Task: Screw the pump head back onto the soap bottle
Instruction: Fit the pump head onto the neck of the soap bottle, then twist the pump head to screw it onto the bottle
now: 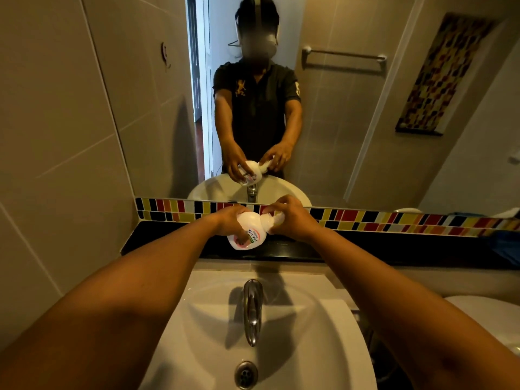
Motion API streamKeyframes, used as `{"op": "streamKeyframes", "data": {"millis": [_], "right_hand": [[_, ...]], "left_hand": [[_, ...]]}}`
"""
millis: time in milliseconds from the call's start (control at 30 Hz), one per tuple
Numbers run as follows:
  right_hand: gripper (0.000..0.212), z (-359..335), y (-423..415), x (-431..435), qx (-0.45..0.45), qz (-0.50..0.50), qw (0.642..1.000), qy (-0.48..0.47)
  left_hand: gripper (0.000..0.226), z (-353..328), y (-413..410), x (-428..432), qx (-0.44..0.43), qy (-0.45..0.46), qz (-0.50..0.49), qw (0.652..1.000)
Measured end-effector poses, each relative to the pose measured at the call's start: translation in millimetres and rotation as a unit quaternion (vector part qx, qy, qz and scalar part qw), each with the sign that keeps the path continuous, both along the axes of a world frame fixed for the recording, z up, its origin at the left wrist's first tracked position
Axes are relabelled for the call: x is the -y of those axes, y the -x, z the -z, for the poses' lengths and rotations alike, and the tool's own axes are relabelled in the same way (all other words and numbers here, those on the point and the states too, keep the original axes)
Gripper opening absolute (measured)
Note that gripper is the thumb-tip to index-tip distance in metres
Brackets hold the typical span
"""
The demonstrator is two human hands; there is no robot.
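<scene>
- Soap bottle [249,230] tilted above far ledge, clasped in left hand [229,222].
- Pump head [277,220] seated at neck, right hand [292,218] wrapped around it.
- Tightness unreadable; final turns probably remaining.

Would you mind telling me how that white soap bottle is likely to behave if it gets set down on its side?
The soap bottle looks rounded and bulbous, so on its side it would probably roll. Its smooth plastic may be slippery if soapy. The left hand wraps its body and the right hand covers the pump head, suggesting it is fairly light.
</scene>
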State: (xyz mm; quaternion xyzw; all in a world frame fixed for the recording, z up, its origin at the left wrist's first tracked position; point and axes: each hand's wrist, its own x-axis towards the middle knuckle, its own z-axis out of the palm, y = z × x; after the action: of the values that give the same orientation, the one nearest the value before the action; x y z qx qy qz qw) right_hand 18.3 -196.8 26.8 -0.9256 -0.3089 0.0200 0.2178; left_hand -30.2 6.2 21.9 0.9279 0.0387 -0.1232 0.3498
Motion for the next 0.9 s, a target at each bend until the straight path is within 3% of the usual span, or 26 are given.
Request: {"op": "streamKeyframes", "data": {"millis": [67,200,367,500,767,900], "right_hand": [[0.064,-4.0,-0.1,0.9,-0.063,0.010,0.994,-0.086],[0.100,-11.8,3.0,0.4,-0.195,0.048,0.942,-0.268],[0.072,-9.3,1.0,3.1,-0.264,0.062,0.906,-0.324],[0.072,-6.1,-3.7,5.9,-0.311,0.057,0.882,-0.350],[0.028,-2.2,-2.6,1.2,-0.291,0.100,0.884,-0.352],[0.029,-1.4,-2.4,1.4,-0.298,0.102,0.887,-0.337]], "left_hand": [[0.072,-0.6,1.2,-1.9,-0.003,0.039,-0.007,0.999],[0.067,-3.0,0.6,-3.0,-0.010,0.104,-0.017,0.994],[0.059,-6.4,-2.9,-2.9,-0.021,0.148,-0.001,0.989],[0.054,-7.5,-3.3,-3.7,-0.039,0.166,0.011,0.985],[0.057,-4.7,-6.3,-1.6,-0.042,0.200,-0.005,0.979],[0.056,-2.9,-7.5,-3.2,-0.052,0.204,0.001,0.978]]}}
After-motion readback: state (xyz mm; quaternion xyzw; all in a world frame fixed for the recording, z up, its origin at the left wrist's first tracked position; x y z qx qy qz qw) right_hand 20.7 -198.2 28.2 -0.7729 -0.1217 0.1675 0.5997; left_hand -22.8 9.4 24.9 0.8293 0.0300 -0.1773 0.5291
